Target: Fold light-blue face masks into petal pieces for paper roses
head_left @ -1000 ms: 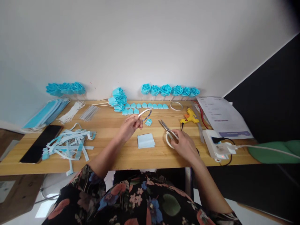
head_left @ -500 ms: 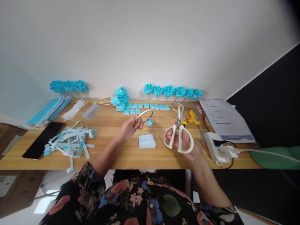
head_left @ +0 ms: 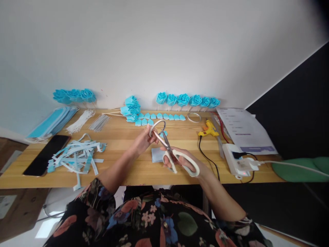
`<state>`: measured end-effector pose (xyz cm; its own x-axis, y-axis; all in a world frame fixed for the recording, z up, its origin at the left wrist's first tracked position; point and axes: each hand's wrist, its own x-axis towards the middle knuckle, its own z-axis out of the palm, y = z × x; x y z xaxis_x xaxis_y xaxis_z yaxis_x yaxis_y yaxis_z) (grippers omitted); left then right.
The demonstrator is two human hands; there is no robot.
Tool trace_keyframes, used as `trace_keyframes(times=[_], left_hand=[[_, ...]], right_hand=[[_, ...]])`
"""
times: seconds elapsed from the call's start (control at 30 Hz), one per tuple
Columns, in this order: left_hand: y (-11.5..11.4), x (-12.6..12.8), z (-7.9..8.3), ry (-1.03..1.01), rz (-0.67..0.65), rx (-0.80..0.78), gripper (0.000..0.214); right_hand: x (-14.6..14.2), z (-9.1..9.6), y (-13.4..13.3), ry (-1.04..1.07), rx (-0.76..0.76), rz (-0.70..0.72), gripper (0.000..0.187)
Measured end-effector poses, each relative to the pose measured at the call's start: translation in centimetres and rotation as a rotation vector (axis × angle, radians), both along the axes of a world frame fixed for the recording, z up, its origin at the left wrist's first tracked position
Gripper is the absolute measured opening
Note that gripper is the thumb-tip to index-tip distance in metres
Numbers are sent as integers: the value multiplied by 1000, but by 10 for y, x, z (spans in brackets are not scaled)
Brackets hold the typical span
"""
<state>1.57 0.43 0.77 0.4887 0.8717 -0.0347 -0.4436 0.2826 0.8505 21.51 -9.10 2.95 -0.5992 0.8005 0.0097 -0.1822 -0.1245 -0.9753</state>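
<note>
Pinched in the fingers of my left hand [head_left: 145, 140] is a narrow white tape roll [head_left: 153, 127], held upright, with dark print on its inner side. My right hand [head_left: 183, 158] grips white-handled scissors [head_left: 187, 160]; their blades stand apart and reach up to the tape roll beside my left fingers. Whether the blades touch the tape I cannot tell. Under the scissors lies a stack of pale blue fabric squares [head_left: 156, 156], partly covered by my right hand. A small folded blue piece [head_left: 165, 133] lies behind the blades, mostly hidden.
Folded blue petals [head_left: 159, 116] lie in rows before blue flowers [head_left: 183, 100] along the wall. A second ring [head_left: 194, 117], a yellow glue gun [head_left: 208, 129] and a power strip [head_left: 232, 161] are right. Mask strips [head_left: 77, 154], a phone [head_left: 46, 155] and masks [head_left: 52, 121] are left.
My right hand has brought the scissors leftward and down from beside the glue gun to the tape roll. The tape roll in my left hand has turned slightly.
</note>
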Motion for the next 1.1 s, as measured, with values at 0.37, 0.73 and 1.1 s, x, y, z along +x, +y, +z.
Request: trace_keyframes(times=[0.37,0.73,1.1], left_hand=[[-2,1,3,1,-4,55,64],[-5,2,-8,43,-44,124,65],[-6,0,-14,34,-129,156,54]], right_hand=[[-6,-14,9,140,-75,38,64],[-13,-12,19,167,-69,11,58],[-12,-19,23,261,-151,30,53]])
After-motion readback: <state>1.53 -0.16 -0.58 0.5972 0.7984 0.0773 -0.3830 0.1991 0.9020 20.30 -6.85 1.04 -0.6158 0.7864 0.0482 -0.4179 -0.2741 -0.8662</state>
